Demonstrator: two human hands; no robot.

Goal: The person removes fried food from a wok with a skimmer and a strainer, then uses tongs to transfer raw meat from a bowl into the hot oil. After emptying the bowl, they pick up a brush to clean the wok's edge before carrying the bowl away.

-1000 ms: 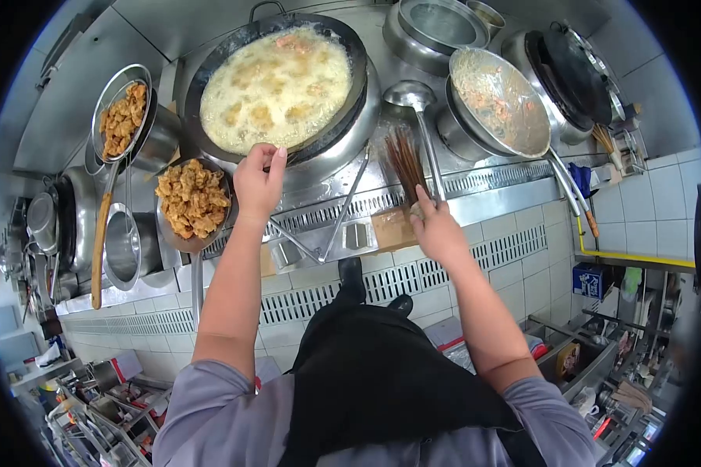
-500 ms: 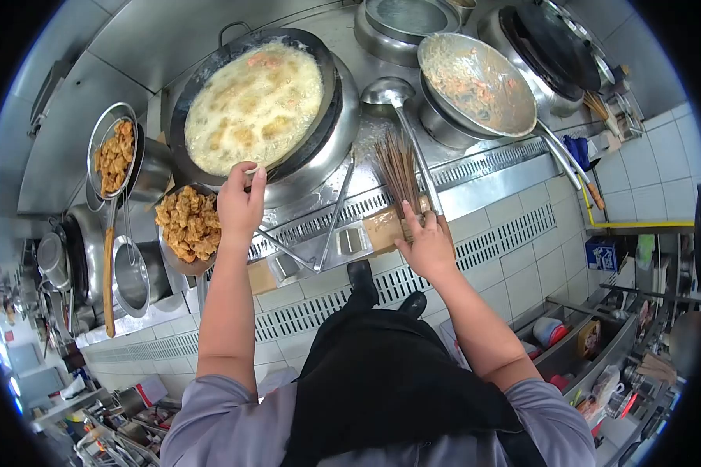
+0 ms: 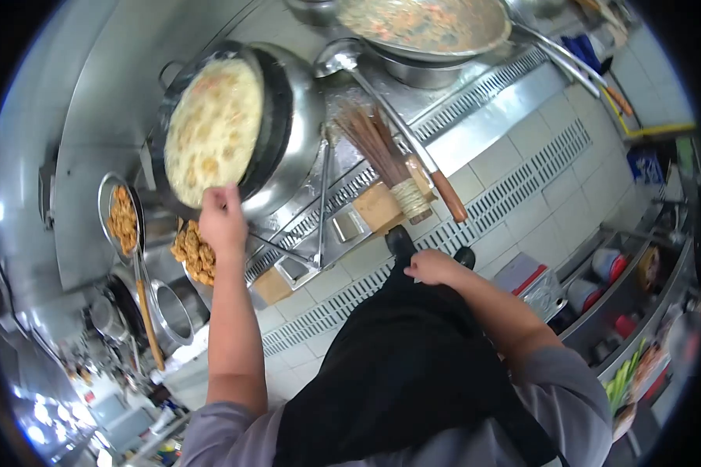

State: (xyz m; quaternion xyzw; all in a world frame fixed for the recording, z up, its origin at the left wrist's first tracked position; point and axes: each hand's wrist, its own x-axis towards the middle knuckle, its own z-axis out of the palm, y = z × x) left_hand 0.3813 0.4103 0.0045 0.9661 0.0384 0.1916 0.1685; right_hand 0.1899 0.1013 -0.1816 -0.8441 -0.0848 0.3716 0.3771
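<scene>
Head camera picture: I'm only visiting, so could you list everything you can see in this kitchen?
Large dark round wok: one, black, upper left.
Pale yellow bubbling oil: one pool, filling that wok.
Golden fried pieces: one heap, just below the wok.
Round steel skimmer: one, silver, far left, holding more fried food.
Long steel ladle: one, silver with brown wooden handle, right of the wok.
Bamboo brush: one, brown, beside the ladle.
Second steel wok: one, grey with orange residue, top edge.
Black apron: one, bottom centre.
Left hand: at the dark wok's near rim.
Right hand: by the apron's top.
</scene>
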